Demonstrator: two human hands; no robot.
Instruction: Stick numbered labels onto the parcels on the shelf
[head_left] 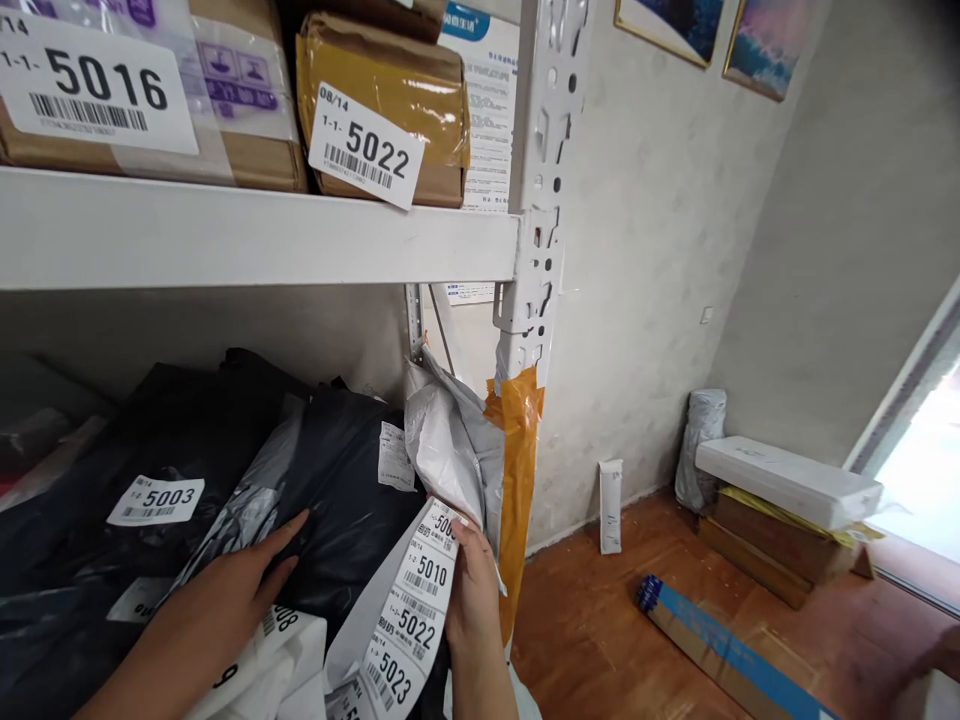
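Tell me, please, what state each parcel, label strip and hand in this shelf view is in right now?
left hand: open, flat on the black bag.
right hand: closed on the label strip.
label strip: held up, several numbered labels showing.
black bag: lying on the lower shelf, crumpled.
grey bag: crumpled against the shelf post.
box 5022: taped shut, on the upper shelf.

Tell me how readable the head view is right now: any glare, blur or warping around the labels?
Head view: shelf labels 5016 and 5022 read sharp; the label strip in the right hand is legible; the doorway at right is blown out white; the lower shelf under the left hand sits in shadow; the upright post leans from wide-angle distortion.
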